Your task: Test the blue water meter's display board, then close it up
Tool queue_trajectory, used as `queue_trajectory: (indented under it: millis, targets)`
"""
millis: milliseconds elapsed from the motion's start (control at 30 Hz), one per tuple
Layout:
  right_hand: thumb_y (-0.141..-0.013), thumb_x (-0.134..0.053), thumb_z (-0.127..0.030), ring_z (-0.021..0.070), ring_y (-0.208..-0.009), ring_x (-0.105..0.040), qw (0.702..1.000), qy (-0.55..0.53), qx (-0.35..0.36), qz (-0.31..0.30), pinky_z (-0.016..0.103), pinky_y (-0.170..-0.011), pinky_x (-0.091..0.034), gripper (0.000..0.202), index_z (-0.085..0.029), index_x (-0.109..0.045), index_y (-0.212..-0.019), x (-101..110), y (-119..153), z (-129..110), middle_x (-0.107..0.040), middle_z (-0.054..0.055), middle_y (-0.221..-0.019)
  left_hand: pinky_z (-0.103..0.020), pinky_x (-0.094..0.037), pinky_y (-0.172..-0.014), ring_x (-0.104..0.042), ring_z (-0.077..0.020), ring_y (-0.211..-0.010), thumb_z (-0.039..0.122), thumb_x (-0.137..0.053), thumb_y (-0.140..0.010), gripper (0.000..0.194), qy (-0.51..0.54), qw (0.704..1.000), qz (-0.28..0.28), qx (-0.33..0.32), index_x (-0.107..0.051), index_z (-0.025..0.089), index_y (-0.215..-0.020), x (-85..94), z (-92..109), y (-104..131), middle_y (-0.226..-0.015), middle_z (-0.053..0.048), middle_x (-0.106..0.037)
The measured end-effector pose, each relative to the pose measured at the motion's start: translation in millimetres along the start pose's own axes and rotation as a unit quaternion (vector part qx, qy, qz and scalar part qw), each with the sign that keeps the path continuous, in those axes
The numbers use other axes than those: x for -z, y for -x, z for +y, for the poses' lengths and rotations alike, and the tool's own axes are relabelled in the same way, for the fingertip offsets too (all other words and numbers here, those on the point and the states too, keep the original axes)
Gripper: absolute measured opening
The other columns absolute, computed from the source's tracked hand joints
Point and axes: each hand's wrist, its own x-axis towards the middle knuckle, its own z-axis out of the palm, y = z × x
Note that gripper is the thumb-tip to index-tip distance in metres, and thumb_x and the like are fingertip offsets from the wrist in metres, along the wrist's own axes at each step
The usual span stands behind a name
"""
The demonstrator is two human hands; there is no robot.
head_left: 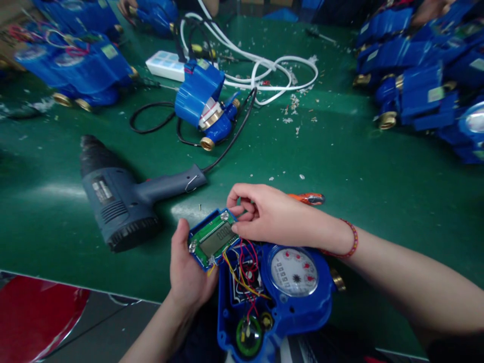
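Note:
My left hand (191,272) is closed around the lower left side of a small display module (215,239), a green circuit board with a grey LCD in a blue frame. At the module's upper right corner is my right hand (257,212), fingers curled, thumb at the frame's edge; whether it grips anything small is hidden. Red, yellow and white wires (244,280) run from the module into the opened blue water meter (306,307) below. The meter's round dial (295,270) with red pointers faces up, and a round part with green edging sits in its lower compartment.
A grey heat gun (117,196) lies left on the green table (363,201). An orange-handled tool (312,198) rests behind my right wrist. Beyond are another water meter (206,106), a white power strip (166,65), stacked meters (412,91) and a co-worker's hand (126,10). A red stool (34,317) stands lower left.

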Motion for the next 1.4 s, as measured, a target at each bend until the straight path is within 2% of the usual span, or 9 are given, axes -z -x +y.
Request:
queue_trajectory:
  millis: [133, 233, 400, 767, 1000, 1100, 1200, 1333, 1400]
  targets:
    - [-0.069, -0.055, -0.017, 0.0049, -0.057, -0.035, 1.0, -0.021, 0.0, -0.002, 0.019, -0.051, -0.03, 0.013, -0.012, -0.048, -0.079, 4, -1, 0, -0.046, -0.005, -0.066, -0.032, -0.046, -0.1, -0.068, -0.0185, -0.087, 0.038, -0.031, -0.102, 0.054, -0.049, 0.995, 0.066, -0.057, -0.072, 0.012, -0.079, -4.0, 4, 1, -0.081, -0.004, -0.069]
    - [-0.07, -0.055, -0.017, 0.005, -0.056, -0.034, 0.999, -0.031, -0.017, -0.002, 0.019, -0.05, -0.03, 0.014, -0.013, -0.047, -0.08, 4, 1, 1, -0.044, -0.005, -0.064, -0.033, -0.047, -0.098, -0.068, -0.0193, -0.086, 0.035, -0.033, -0.102, 0.051, -0.057, 0.997, 0.03, -0.04, -0.072, 0.01, -0.08, -2.8, 5, -2, -0.079, -0.005, -0.069]
    - [-0.068, -0.053, -0.016, 0.0058, -0.058, -0.034, 0.998, -0.039, -0.017, 0.038, 0.021, -0.05, -0.031, 0.014, -0.013, -0.046, -0.08, 2, 8, 6, -0.042, -0.005, -0.065, -0.034, -0.048, -0.097, -0.067, -0.0201, -0.093, 0.037, -0.043, -0.097, 0.04, -0.067, 0.991, -0.109, 0.04, -0.072, 0.014, -0.084, 3.2, 6, -12, -0.075, -0.004, -0.068]
    - [-0.075, -0.058, -0.023, 0.0085, -0.065, -0.038, 0.976, -0.208, -0.058, 0.025, 0.024, -0.058, -0.034, 0.03, -0.012, -0.046, -0.099, 1, 27, 15, -0.043, 0.0, -0.08, -0.041, -0.05, -0.09, -0.065, -0.0276, -0.098, 0.051, -0.031, -0.097, 0.059, -0.125, 0.975, -0.124, 0.137, -0.072, 0.008, -0.097, -16.6, 13, -20, -0.092, -0.013, -0.068]
    - [-0.087, -0.06, -0.036, 0.0039, -0.056, -0.039, 0.953, -0.301, -0.044, 0.013, 0.017, -0.052, -0.034, 0.034, -0.007, -0.047, -0.1, 3, 35, 25, -0.049, 0.0, -0.07, -0.043, -0.052, -0.082, -0.066, -0.0322, -0.092, 0.056, -0.03, -0.095, 0.069, -0.267, 0.921, -0.2, 0.2, -0.07, 0.0, -0.098, -19.7, 18, -27, -0.09, -0.022, -0.066]
    - [-0.088, -0.062, -0.029, 0.0011, -0.052, -0.042, 0.94, -0.338, -0.042, 0.025, 0.012, -0.044, -0.027, 0.027, -0.007, -0.048, -0.093, 3, 38, 30, -0.054, 0.0, -0.067, -0.041, -0.054, -0.076, -0.066, -0.032, -0.09, 0.061, -0.027, -0.095, 0.072, -0.311, 0.9, -0.219, 0.212, -0.07, 0.003, -0.101, -28.8, 17, -29, -0.091, -0.022, -0.066]
    - [-0.079, -0.072, -0.026, 0.0011, -0.055, -0.051, 0.914, -0.398, -0.063, 0.055, 0.01, -0.048, -0.036, 0.032, -0.006, -0.048, -0.087, 2, 41, 35, -0.056, -0.001, -0.067, -0.039, -0.054, -0.075, -0.066, -0.0303, -0.093, 0.066, -0.024, -0.094, 0.074, -0.333, 0.892, -0.231, 0.199, -0.07, 0.009, -0.104, -34.7, 15, -30, -0.091, -0.018, -0.067]
    - [-0.077, -0.074, -0.038, 0.0043, -0.053, -0.057, 0.89, -0.445, -0.072, 0.07, 0.012, -0.052, -0.045, 0.042, -0.008, -0.046, -0.087, 1, 47, 40, -0.061, 0.002, -0.063, -0.034, -0.055, -0.074, -0.065, -0.0302, -0.095, 0.081, -0.039, -0.079, 0.08, -0.379, 0.832, -0.381, 0.138, -0.07, 0.01, -0.099, -24.9, 15, -32, -0.095, -0.019, -0.066]
    - [-0.079, -0.073, -0.037, 0.005, -0.055, -0.058, 0.889, -0.447, -0.063, 0.076, 0.013, -0.054, -0.046, 0.039, -0.009, -0.046, -0.086, 1, 52, 43, -0.062, 0.003, -0.065, -0.029, -0.055, -0.072, -0.066, -0.0268, -0.09, 0.078, -0.047, -0.079, 0.071, -0.384, 0.826, -0.404, 0.079, -0.068, 0.011, -0.095, -15.9, 13, -31, -0.098, -0.017, -0.066]
